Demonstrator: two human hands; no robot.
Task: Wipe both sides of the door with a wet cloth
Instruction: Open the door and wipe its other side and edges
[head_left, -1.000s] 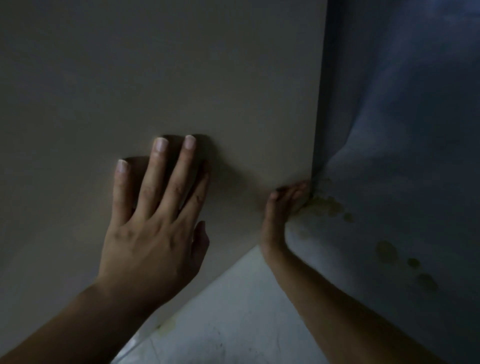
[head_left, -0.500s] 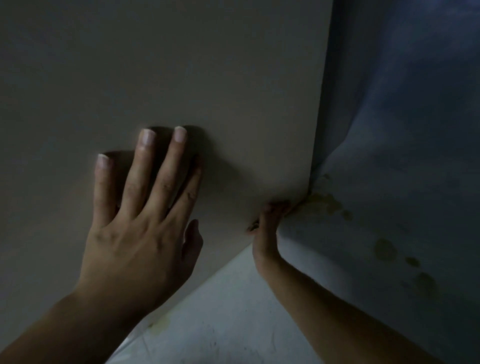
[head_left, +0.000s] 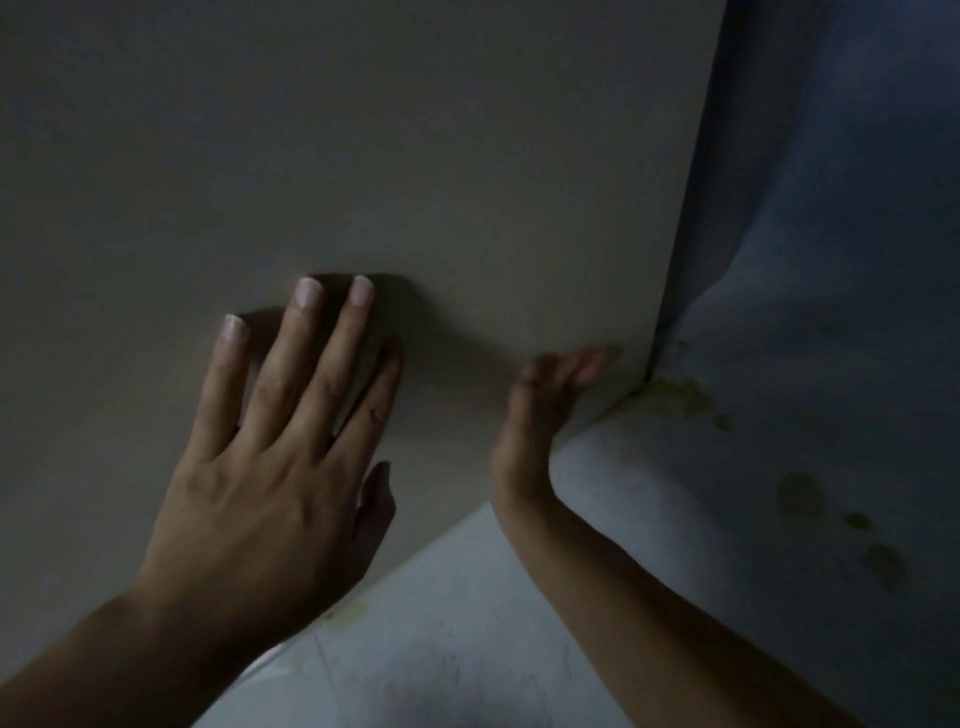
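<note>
Pressing flat against the beige door (head_left: 415, 156), the left hand (head_left: 270, 499) lies with its palm down and its fingers (head_left: 306, 332) straight and spread wide, the thumb tucked low on the right. The door fills the upper left of the head view. Its long free edge (head_left: 685, 208) runs down the right side to a bottom corner, and its lower edge slants away toward the bottom left.

The right hand (head_left: 540, 415) sits just inside that bottom corner, touching the door face. It is blurred; its fingers (head_left: 587, 364) look straight and held close together, pointing up toward the corner. I cannot tell whether anything lies under its palm.

Past the free edge stands a blue-grey wall (head_left: 831, 208), very near the door, with only a dark narrow gap between them. Yellowish stains (head_left: 675, 397) mark the wall right at the door's corner, and more spots (head_left: 800, 493) trail lower down. Under the slanted lower edge a pale floor (head_left: 441, 623) shows between the two forearms, scuffed and with a yellow patch (head_left: 345, 613) close to the door.
</note>
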